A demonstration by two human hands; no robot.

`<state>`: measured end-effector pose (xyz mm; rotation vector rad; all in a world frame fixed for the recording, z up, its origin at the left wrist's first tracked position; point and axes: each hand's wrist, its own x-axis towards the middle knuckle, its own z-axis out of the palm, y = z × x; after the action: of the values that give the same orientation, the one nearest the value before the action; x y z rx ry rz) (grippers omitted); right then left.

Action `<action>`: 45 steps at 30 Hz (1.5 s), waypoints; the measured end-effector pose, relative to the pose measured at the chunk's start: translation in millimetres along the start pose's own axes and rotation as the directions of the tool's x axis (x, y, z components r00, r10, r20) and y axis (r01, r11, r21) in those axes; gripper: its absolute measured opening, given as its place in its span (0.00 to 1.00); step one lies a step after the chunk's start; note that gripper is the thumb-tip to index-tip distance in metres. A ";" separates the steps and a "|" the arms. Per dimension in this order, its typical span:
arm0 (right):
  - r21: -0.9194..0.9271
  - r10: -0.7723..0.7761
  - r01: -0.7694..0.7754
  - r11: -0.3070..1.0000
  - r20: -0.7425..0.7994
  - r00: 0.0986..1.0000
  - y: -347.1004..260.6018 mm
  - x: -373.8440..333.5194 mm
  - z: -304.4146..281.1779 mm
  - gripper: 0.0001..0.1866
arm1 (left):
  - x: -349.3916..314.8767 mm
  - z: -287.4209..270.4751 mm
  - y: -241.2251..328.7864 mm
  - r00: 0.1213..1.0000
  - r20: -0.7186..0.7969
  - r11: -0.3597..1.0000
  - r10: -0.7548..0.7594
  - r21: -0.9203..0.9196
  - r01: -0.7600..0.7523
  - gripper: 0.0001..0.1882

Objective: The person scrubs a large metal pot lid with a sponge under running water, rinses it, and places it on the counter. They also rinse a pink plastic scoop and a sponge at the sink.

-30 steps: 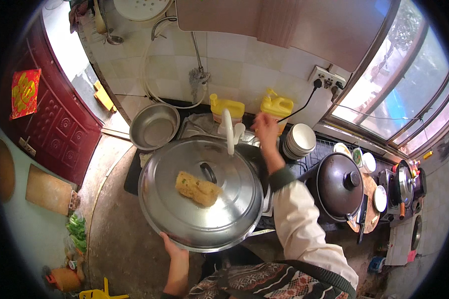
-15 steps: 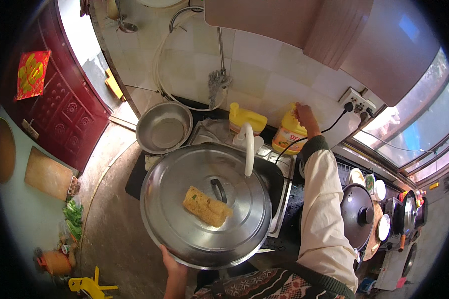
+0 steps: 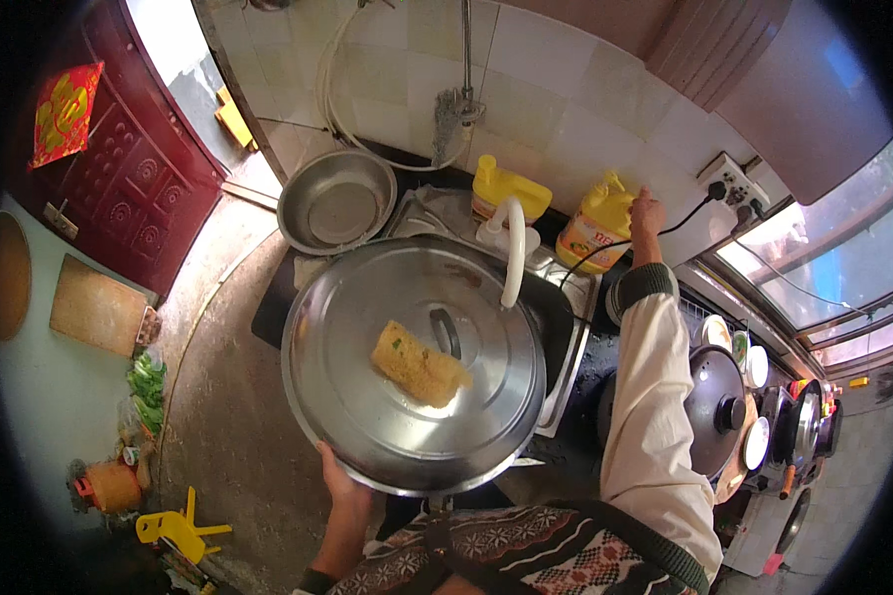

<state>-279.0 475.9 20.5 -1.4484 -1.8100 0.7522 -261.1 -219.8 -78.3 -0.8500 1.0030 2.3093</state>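
A large round steel lid (image 3: pixel 327 297) with a dark loop handle (image 3: pixel 446 333) lies tilted over the sink. My left hand (image 3: pixel 345 488) grips its near-left rim, thumb on the edge and the other fingers hidden beneath. On the lid rests a tan, porous, roll-shaped scrubber (image 3: pixel 419 364), beside the handle. My right hand (image 3: pixel 647 220) is reached out to the right side of a yellow detergent jug (image 3: pixel 593 238) with a pump top. One finger points up while the rest look curled. Whether they touch the jug I cannot tell.
A white curved faucet (image 3: pixel 516 248) stands over the sink (image 3: pixel 566 372). A second yellow jug (image 3: pixel 516 196) and a steel basin (image 3: pixel 337 203) are behind it. A black cord (image 3: pixel 680 230) crosses near my right wrist. A dark lidded pot (image 3: pixel 714 416) stands right; a knife (image 3: pixel 528 461) lies near the lid.
My right hand has moved from the top of the jug to its right side, and the pump top now shows. My left hand still holds the lid. The whole view has shifted slightly.
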 end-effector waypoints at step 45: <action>0.443 -0.678 0.514 0.735 0.441 0.589 -3.0 -363.7 22.0 0.33 | 10.9 -11.6 15.8 0.992 -0.030 0.965 0.126 0.236 -0.115 0.39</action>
<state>-247.6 119.3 -47.6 -0.3282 -2.3421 1.0831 -274.6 -236.5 -84.7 -0.7652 1.3495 2.2207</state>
